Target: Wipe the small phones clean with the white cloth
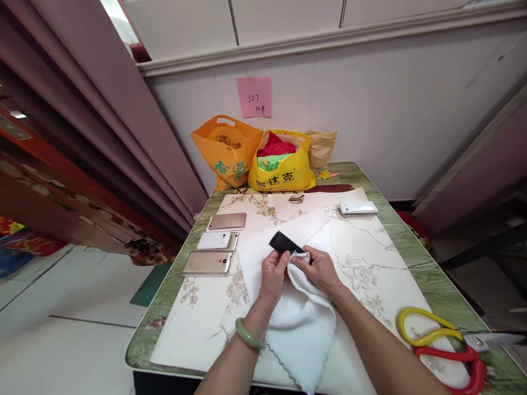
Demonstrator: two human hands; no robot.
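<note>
Over the middle of the table, both hands are around a black phone [285, 242], its far end tilted up to the left. My left hand [273, 274] pinches the near edge of the phone, fingers closed. In my right hand [321, 269] is a fold of white cloth [304, 323], pressed against the phone's near end and covering part of it. The rest of the cloth drapes down toward the table's front edge and spreads flat beneath the hands. A green bangle [250, 336] circles the left wrist.
Several phones [208, 264] lie in stacks at left; white phones [358, 208] are stacked at right. Large scissors [465, 345] rest at the front right. Behind stand an orange bag [226, 148], a yellow bag [284, 178], a brown pouch [321, 149] and a small bottle [270, 206].
</note>
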